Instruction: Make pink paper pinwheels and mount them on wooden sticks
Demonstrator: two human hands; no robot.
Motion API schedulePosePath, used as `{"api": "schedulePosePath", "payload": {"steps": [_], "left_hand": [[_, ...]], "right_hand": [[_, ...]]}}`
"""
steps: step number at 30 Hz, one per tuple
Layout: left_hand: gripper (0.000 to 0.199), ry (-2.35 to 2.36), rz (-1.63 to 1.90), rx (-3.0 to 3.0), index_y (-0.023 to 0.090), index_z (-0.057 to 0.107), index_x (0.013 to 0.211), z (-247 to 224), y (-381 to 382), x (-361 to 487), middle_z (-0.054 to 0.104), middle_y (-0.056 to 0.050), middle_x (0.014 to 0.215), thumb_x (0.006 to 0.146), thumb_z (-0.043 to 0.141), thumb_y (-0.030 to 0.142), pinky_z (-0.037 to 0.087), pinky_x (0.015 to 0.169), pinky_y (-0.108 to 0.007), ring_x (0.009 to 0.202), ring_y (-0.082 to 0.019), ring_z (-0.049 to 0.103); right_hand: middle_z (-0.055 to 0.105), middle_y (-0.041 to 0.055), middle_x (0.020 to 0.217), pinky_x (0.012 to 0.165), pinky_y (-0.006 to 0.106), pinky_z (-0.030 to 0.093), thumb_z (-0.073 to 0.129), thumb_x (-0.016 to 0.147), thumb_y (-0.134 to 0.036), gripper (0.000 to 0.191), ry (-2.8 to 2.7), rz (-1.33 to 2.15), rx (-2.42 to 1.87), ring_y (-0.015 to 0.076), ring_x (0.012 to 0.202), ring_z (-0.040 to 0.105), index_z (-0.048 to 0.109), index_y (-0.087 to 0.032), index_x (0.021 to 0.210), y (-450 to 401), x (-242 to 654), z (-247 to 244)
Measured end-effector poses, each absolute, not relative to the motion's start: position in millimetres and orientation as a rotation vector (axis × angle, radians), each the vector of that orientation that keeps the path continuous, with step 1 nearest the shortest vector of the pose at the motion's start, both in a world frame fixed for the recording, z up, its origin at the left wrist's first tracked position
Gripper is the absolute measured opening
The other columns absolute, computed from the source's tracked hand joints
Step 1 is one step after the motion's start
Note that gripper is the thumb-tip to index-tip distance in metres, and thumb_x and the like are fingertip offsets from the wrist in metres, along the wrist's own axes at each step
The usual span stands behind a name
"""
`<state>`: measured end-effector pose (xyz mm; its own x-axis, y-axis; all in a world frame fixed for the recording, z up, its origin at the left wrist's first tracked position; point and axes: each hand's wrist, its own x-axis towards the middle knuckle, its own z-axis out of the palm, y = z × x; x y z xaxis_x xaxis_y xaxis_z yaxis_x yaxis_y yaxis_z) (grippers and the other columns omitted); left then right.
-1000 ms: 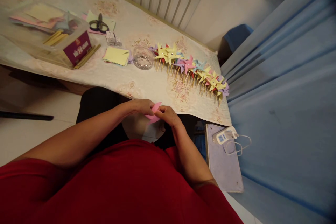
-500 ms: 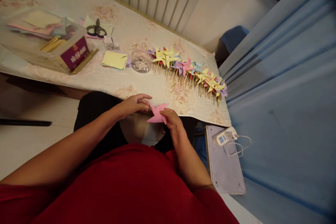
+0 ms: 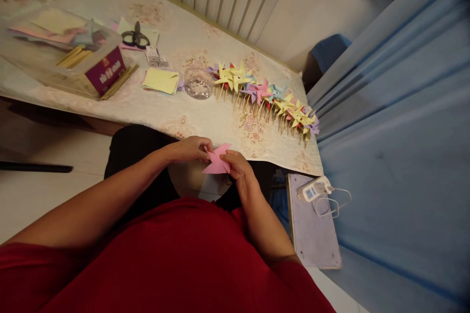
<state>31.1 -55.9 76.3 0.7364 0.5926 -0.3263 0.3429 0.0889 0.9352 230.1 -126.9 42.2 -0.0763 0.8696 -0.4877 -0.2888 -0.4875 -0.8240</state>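
Note:
Pink folded paper shaped like a pinwheel (image 3: 218,161) is held over my lap, just off the table's front edge. My right hand (image 3: 237,164) pinches its right side between thumb and fingers. At its left tip, my left hand (image 3: 195,149) has its thumb and fingers closed on the paper. On the table beyond lie a row of finished paper pinwheels (image 3: 262,92) on thin sticks, a round clear dish of small shiny pieces (image 3: 198,89) and a stack of yellow paper squares (image 3: 160,81).
At the left stands a clear plastic box (image 3: 84,76) with coloured paper and sticks. Black-handled scissors (image 3: 135,39) lie on paper behind small white boxes (image 3: 156,56). A power strip (image 3: 312,190) with a cable rests on a stool (image 3: 317,239) at the right, beside a blue curtain (image 3: 396,132).
My left hand's fingers, loosely extended before, have closed on the left tip of the pink paper. The pinwheel has turned slightly; my right hand keeps its pinch.

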Motion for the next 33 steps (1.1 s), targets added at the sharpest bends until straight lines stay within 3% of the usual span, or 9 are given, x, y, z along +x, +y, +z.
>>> {"api": "schedulePosePath", "payload": {"steps": [9,27,30,33], "left_hand": [[0.020,0.722,0.252,1.492,0.021,0.069,0.079,78,-59,30,0.067,0.001,0.073,0.062,0.073,0.030,0.040,0.069,-0.026,0.071,-0.016,0.059],[0.020,0.717,0.273,1.621,0.019,0.069,0.075,76,-61,35,0.067,-0.001,0.076,0.068,0.071,0.037,0.039,0.071,-0.027,0.075,-0.017,0.057],[0.025,0.741,0.353,1.510,0.019,0.067,0.083,71,-62,35,0.068,-0.002,0.080,0.064,0.075,0.034,0.042,0.074,-0.028,0.078,-0.018,0.061],[0.052,0.777,0.519,1.274,0.020,0.062,0.111,68,-67,34,0.070,-0.003,0.094,0.063,0.078,0.031,0.044,0.080,-0.030,0.087,-0.019,0.064]], "right_hand": [[0.064,0.0001,0.065,0.058,0.027,0.045,0.084,0.058,-0.035,0.029,-0.695,1.713,-1.373,0.0132,0.057,0.055,0.062,-0.019,0.068,-130,222,51],[0.058,-0.0026,0.059,0.053,0.024,0.038,0.086,0.056,-0.037,0.034,-0.714,1.684,-1.393,0.0097,0.051,0.048,0.059,-0.019,0.067,-130,224,45],[0.059,-0.0015,0.060,0.053,0.025,0.038,0.085,0.052,-0.038,0.034,-0.696,1.665,-1.406,0.0103,0.052,0.048,0.061,-0.019,0.067,-130,223,46],[0.061,-0.0006,0.061,0.053,0.025,0.038,0.084,0.049,-0.038,0.035,-0.682,1.634,-1.389,0.0111,0.054,0.048,0.063,-0.019,0.068,-131,223,47]]}}
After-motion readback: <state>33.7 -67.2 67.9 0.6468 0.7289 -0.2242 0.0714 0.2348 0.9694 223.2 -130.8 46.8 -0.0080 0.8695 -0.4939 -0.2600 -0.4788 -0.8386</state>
